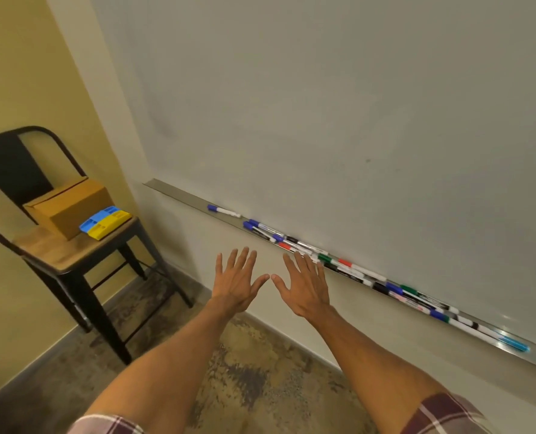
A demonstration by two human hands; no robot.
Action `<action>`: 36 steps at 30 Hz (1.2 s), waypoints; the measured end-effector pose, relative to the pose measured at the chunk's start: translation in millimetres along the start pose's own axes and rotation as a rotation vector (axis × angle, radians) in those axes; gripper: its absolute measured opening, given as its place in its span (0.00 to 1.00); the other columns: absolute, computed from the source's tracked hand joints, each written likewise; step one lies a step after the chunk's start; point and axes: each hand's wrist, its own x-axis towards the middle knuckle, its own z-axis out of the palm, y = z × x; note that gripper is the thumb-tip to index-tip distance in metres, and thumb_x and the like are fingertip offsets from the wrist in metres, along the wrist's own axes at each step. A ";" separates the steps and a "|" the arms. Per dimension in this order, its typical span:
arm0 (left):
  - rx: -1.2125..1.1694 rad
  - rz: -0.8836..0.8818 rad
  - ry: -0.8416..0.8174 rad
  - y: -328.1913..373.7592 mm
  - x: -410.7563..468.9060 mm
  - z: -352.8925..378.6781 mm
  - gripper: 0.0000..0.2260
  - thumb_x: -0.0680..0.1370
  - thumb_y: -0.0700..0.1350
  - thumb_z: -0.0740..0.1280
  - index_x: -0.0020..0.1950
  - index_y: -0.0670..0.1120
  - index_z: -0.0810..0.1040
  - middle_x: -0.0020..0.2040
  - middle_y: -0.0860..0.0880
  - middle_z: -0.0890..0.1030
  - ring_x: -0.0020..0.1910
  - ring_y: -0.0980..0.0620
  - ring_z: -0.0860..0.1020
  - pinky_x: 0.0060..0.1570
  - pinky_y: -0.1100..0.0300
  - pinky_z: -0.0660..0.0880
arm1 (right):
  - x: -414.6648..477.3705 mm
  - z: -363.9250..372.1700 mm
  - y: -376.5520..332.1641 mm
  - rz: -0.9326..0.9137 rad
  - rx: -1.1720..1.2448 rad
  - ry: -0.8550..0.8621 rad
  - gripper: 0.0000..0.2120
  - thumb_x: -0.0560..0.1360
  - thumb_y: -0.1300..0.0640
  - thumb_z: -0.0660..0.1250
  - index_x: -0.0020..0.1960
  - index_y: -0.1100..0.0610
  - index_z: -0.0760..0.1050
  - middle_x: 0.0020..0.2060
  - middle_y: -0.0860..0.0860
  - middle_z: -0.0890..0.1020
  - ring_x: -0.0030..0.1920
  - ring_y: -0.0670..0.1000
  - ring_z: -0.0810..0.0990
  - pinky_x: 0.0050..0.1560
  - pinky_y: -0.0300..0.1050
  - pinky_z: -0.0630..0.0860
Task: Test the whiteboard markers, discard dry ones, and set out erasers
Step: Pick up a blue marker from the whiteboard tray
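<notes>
While thumbs nearly meet | left hand (236, 281) splayed, grip empty | right hand (305, 288) likewise, touching nothing

Yellow wall (16, 73) on the left, meeting a paler off-white wall (179, 239) at an inside corner. A dark baseboard (56, 343) runs along the foot of the yellow wall. Floor (254, 380) is mottled brown and tan — worn in appearance, with darker patches. One chair (72, 255) stands in the corner: black metal frame, curved back, wooden seat, crossbars between the legs. A closed cardboard box (69, 208) sits on the seat toward the back. Lighting is warm and even — no window or lamp in view.
</notes>
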 end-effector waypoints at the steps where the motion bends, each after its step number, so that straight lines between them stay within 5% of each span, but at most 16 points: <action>1: -0.003 -0.008 0.001 -11.9 2.8 -0.3 0.48 0.62 0.71 0.22 0.80 0.53 0.39 0.80 0.49 0.40 0.78 0.45 0.39 0.71 0.41 0.33 | 7.4 2.0 -9.8 -0.013 -0.001 -0.008 0.34 0.76 0.32 0.43 0.77 0.47 0.46 0.77 0.51 0.48 0.77 0.54 0.44 0.74 0.58 0.42; 22: -0.078 -0.110 -0.040 -159.3 154.9 9.1 0.46 0.66 0.71 0.24 0.80 0.52 0.40 0.80 0.49 0.42 0.79 0.45 0.41 0.70 0.41 0.32 | 219.9 36.0 -109.0 -0.159 -0.052 -0.066 0.33 0.78 0.35 0.47 0.77 0.51 0.48 0.77 0.53 0.51 0.76 0.55 0.48 0.73 0.57 0.43; 36: -0.047 -0.061 -0.145 -209.1 246.0 36.5 0.34 0.79 0.68 0.41 0.80 0.52 0.40 0.80 0.49 0.43 0.79 0.44 0.42 0.72 0.40 0.34 | 301.0 80.9 -133.4 -0.165 0.017 -0.119 0.29 0.80 0.44 0.55 0.76 0.53 0.51 0.74 0.53 0.60 0.74 0.53 0.57 0.73 0.50 0.56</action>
